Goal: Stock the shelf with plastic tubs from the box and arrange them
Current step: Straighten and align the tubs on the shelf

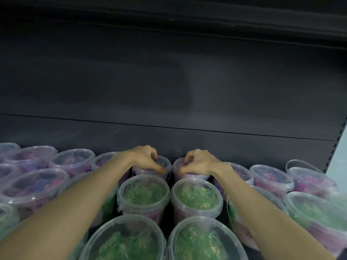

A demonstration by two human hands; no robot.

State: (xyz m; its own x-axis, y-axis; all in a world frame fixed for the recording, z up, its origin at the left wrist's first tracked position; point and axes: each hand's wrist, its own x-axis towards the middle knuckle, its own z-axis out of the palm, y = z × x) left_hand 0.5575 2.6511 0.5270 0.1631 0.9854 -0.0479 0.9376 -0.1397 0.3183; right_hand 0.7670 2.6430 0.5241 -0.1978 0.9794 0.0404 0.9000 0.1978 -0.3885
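Head view, the only one.

- The dark grey metal shelf (169, 128) takes the upper half. Its back panel is bare from 9 through 12 to 3 o'clock.
- Stock fills the lower half in rows. Clear round plastic tubs with pink-purple filling run along the back, and the green-filled clear tubs (143, 192) stand nearer you, from 5 to 7 o'clock.
- The box is not in view.
- Your left hand (144, 159) is at about 6 o'clock, just left of centre. Its fingers curl over the far rim of the left purple tub (166, 162), its thumb lies along the near rim, and it is gripping the lid edge.
- Your right hand (199, 164) mirrors it just right of centre, clamped the same way round the rim of the right purple tub (189, 177).
- The two gripped tubs stand upright side by side, near the back panel. I can't tell whether they touch.
- At 4 o'clock the end tub (311, 180) has its thin clear bail handle (300, 163) standing up.

Handling, as judgement:
- The walls look thin and likely flex under a squeeze.
- The plastic is smooth and probably slick.
- The weight is likely modest but real, as the tubs look packed full.
- A press-on lid may pop if it carries the load, so take the rim just under the lid's lip, thumb opposite fingers.
- For sliding, push low on the wall.
- The neighbours sit close, so a sideways nudge could shift the row.
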